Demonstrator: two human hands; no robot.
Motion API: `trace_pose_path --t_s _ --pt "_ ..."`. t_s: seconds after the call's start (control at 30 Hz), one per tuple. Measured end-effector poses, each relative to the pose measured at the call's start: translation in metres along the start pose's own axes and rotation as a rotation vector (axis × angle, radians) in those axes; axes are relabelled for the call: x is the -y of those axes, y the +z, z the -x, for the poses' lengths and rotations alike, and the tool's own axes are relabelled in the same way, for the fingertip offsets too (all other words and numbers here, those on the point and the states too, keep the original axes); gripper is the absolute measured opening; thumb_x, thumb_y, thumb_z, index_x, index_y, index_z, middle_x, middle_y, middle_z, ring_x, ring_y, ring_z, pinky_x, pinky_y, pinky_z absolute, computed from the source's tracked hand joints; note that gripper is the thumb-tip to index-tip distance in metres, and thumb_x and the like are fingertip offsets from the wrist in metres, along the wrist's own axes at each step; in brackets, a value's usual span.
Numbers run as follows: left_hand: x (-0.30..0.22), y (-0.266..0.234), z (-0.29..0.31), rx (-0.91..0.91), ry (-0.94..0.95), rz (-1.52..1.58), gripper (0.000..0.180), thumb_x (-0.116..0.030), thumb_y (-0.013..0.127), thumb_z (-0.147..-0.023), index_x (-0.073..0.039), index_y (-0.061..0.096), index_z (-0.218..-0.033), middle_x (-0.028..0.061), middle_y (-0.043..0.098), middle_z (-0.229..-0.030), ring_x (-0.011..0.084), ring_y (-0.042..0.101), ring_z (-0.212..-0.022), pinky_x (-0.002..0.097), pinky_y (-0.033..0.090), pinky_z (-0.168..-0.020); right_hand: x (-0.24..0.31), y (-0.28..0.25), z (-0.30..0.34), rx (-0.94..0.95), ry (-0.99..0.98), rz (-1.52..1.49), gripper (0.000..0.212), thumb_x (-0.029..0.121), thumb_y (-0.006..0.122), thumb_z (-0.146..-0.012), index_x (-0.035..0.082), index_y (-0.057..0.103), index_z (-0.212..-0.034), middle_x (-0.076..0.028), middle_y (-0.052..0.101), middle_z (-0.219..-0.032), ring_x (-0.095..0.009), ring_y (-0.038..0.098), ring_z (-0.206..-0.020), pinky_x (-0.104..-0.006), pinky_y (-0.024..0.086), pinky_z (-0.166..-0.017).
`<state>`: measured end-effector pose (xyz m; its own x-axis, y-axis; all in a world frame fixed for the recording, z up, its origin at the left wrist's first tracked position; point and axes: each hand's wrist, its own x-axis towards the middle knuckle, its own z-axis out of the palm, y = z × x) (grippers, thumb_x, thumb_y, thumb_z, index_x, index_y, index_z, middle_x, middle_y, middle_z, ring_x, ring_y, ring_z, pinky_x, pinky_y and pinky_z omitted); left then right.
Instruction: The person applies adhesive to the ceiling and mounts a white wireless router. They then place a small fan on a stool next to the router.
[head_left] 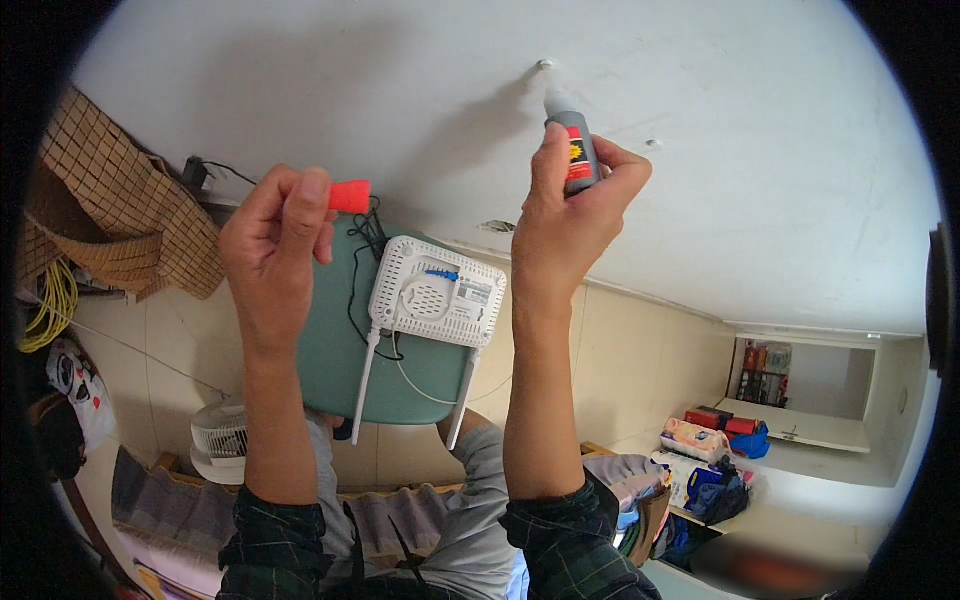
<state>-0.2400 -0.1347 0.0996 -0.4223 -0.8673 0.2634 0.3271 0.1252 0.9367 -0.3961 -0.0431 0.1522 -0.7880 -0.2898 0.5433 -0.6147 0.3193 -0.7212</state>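
Observation:
My right hand (580, 200) is closed round a small grey glue bottle (582, 150) with a red label, raised against the white wall (400, 70). Its pale nozzle points up toward a small white wall plug (545, 65); whether the tip touches it I cannot tell. A second plug-like spot (653, 143) shows to the right. Between the thumb and fingers of my left hand (280, 220) is a red cap (350, 196), apart from the bottle. Below and between my hands, a white router (440, 290) lies underside up on a green stool (330, 330), its two antennas toward me.
A black cable (372, 235) runs by the router from a plug adapter (196, 172). Brown woven matting (130, 190) and a yellow cable coil (50, 310) are at left. A white fan (220, 440) stands low left. An open cabinet (800, 390) and piled goods (700, 440) are at right.

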Motion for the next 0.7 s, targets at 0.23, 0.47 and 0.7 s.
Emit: trace_pose_path --t_s 0.23,0.47,0.7 --pt "-0.002 -0.001 -0.001 0.01 0.01 0.0 0.03 -0.028 0.057 -0.094 -0.007 0.055 -0.074 -0.0036 0.046 -0.06 0.0029 0.04 -0.05 0.0189 0.031 -0.045 0.018 -0.009 -0.006 0.045 -0.11 0.183 0.033 0.021 0.064 -0.088 -0.001 0.04 -0.097 -0.024 0.059 -0.071 -0.03 0.064 -0.06 -0.0365 0.05 -0.053" --pt "-0.006 0.003 0.0 0.021 -0.025 -0.033 0.031 -0.03 0.051 -0.097 -0.008 0.051 -0.076 -0.004 0.039 -0.061 0.0047 0.037 -0.052 0.0206 0.03 -0.047 0.044 -0.021 -0.033 0.157 -0.118 0.249 0.032 0.02 0.061 -0.089 -0.002 0.039 -0.095 -0.023 0.057 -0.063 -0.035 0.06 -0.053 -0.0376 0.047 -0.048" --pt "-0.005 -0.003 -0.001 0.012 -0.024 -0.019 0.031 -0.03 0.051 -0.097 -0.007 0.052 -0.076 -0.0038 0.04 -0.061 0.0048 0.038 -0.053 0.0206 0.03 -0.047 0.038 -0.016 -0.025 0.121 -0.04 0.202 0.033 0.022 0.061 -0.089 -0.001 0.039 -0.095 -0.023 0.058 -0.065 -0.031 0.06 -0.054 -0.0385 0.047 -0.05"
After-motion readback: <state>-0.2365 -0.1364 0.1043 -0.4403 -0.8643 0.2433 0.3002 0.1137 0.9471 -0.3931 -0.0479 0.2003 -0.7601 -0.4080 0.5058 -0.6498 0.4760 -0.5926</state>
